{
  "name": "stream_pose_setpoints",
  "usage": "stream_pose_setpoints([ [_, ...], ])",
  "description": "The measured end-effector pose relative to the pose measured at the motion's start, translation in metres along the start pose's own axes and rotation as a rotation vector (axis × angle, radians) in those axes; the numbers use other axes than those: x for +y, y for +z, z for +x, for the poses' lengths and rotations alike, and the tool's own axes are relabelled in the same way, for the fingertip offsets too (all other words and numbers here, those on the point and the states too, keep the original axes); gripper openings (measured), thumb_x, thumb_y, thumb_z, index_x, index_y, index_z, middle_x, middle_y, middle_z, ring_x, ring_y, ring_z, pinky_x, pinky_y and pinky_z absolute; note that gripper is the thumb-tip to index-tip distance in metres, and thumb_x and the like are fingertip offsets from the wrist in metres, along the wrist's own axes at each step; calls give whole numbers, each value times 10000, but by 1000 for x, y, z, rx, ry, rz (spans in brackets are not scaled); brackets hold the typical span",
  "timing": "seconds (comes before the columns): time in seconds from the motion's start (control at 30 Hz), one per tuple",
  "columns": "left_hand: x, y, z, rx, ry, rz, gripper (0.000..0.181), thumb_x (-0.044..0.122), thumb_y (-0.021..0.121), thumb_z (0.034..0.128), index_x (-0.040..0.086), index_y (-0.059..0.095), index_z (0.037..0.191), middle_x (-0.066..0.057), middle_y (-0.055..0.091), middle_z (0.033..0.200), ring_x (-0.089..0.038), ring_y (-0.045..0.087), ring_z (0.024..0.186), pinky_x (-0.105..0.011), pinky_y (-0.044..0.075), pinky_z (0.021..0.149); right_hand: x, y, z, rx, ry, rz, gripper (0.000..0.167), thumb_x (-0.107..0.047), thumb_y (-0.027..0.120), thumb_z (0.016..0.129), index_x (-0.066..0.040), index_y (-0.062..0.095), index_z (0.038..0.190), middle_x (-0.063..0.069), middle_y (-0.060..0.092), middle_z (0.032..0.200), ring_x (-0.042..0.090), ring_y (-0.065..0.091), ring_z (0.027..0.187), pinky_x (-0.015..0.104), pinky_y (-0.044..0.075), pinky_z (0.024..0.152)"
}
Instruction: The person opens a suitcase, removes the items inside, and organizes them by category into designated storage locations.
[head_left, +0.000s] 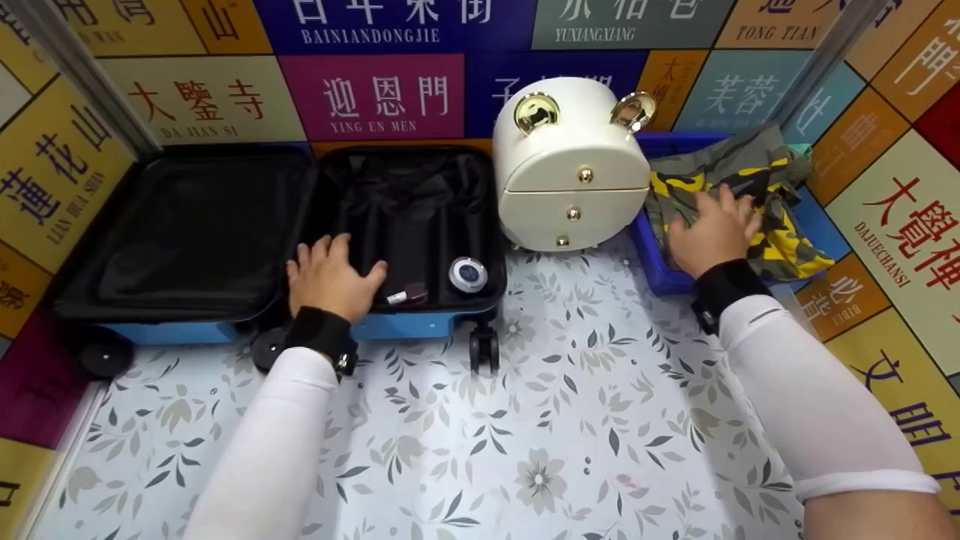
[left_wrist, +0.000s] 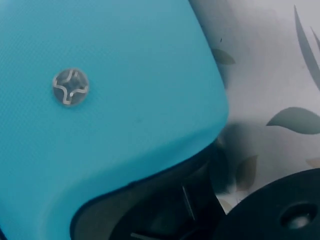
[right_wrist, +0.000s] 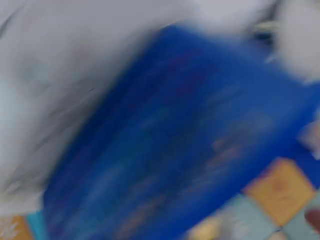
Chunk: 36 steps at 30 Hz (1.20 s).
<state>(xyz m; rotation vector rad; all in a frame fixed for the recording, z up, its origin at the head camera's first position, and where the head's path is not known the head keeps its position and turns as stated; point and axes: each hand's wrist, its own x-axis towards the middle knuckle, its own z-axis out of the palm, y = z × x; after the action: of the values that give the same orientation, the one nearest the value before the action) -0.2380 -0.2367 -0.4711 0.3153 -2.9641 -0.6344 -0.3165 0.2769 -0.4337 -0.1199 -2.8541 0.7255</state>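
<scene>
My left hand [head_left: 330,279] is over the near edge of an open black-lined suitcase [head_left: 409,217], fingers spread and nothing in them. Inside lie a small round compact-like case [head_left: 468,274] and a small tube [head_left: 407,294] with a white end. The left wrist view shows the suitcase's blue shell [left_wrist: 130,100] and a black wheel [left_wrist: 270,215]. At the right, my right hand [head_left: 712,231] reaches over a grey, yellow and black camouflage cloth [head_left: 780,240], fingers apart. That cloth lies in a blue basket [head_left: 667,281], blurred in the right wrist view.
A white drawer box [head_left: 574,161] with gold knobs and gold ears stands between suitcase and basket. The suitcase's other half [head_left: 202,232] lies open at left. Printed panels [head_left: 375,97] wall the sides and back. A floral sheet [head_left: 540,420] covers the surface.
</scene>
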Motion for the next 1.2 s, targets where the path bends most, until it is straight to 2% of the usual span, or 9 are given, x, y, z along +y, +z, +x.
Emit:
stream_pose_setpoints([
  [0.1, 1, -2, 0, -8, 5, 6, 835, 618, 612, 982, 131, 408, 1629, -234, 320, 1721, -552, 146, 1615, -700, 65, 1311, -39, 5, -8, 122, -99, 144, 527, -246, 617, 1031, 26, 567, 1479, 281, 450, 1621, 517, 351, 1542, 644, 188, 1306],
  [0.2, 5, -6, 0, -19, 12, 23, 859, 614, 627, 978, 122, 386, 1640, -248, 269, 1738, -559, 92, 1621, -706, 17, 1309, -75, 15, -12, 60, -150, 241, 538, -295, 670, 1035, -8, 568, 1478, 229, 555, 1539, 432, 540, 1401, 581, 415, 1212],
  [0.3, 9, -11, 1, -4, 23, 47, 897, 636, 641, 962, 112, 380, 1642, -255, 250, 1741, -564, 79, 1621, -697, 6, 1312, -104, 26, -8, -5, -147, 294, 557, -340, 698, 1032, -20, 568, 1468, 222, 593, 1484, 399, 620, 1293, 532, 514, 1122],
  [0.4, 15, -16, 1, 19, 43, 49, 913, 649, 659, 945, 111, 396, 1634, -252, 266, 1736, -563, 98, 1619, -688, 22, 1317, -120, 37, 0, 2, -118, 341, 500, -299, 716, 1025, 1, 585, 1403, 225, 633, 1404, 377, 649, 1242, 489, 539, 1084],
  [0.53, 20, -19, 1, 32, 69, 35, 911, 650, 666, 940, 115, 405, 1630, -244, 269, 1738, -555, 97, 1623, -681, 24, 1320, -129, 45, 10, 49, -61, 383, 372, -244, 701, 1031, -10, 583, 1295, 189, 691, 1264, 316, 665, 1159, 425, 544, 1018],
  [0.73, 16, -21, 0, 40, 74, 38, 912, 652, 671, 938, 112, 413, 1625, -248, 278, 1734, -562, 119, 1616, -686, 24, 1318, -135, 50, 17, 133, -31, 370, 214, -227, 676, 1041, -33, 608, 1102, 119, 699, 1048, 270, 652, 988, 390, 522, 918],
  [0.87, 13, -20, 1, 42, 72, 36, 914, 649, 673, 939, 106, 410, 1626, -255, 284, 1729, -570, 126, 1612, -693, 31, 1315, -135, 50, 17, 156, -30, 343, 197, -215, 667, 1034, -29, 616, 1071, 99, 684, 985, 257, 637, 925, 373, 511, 869],
  [1.0, 11, -21, 1, 45, 71, 32, 915, 656, 665, 943, 107, 404, 1627, -257, 285, 1728, -574, 126, 1610, -694, 32, 1314, -135, 50, 15, 183, -42, 361, 206, -199, 671, 1014, -4, 624, 1063, 65, 644, 911, 217, 601, 852, 305, 475, 801],
  [1.2, 8, -20, 2, 50, 70, 16, 908, 646, 667, 951, 105, 398, 1629, -262, 282, 1727, -575, 119, 1611, -692, 14, 1315, -133, 48, 4, 189, -45, 389, 182, -220, 679, 996, -52, 611, 1006, 13, 602, 860, 165, 564, 799, 265, 441, 734],
])
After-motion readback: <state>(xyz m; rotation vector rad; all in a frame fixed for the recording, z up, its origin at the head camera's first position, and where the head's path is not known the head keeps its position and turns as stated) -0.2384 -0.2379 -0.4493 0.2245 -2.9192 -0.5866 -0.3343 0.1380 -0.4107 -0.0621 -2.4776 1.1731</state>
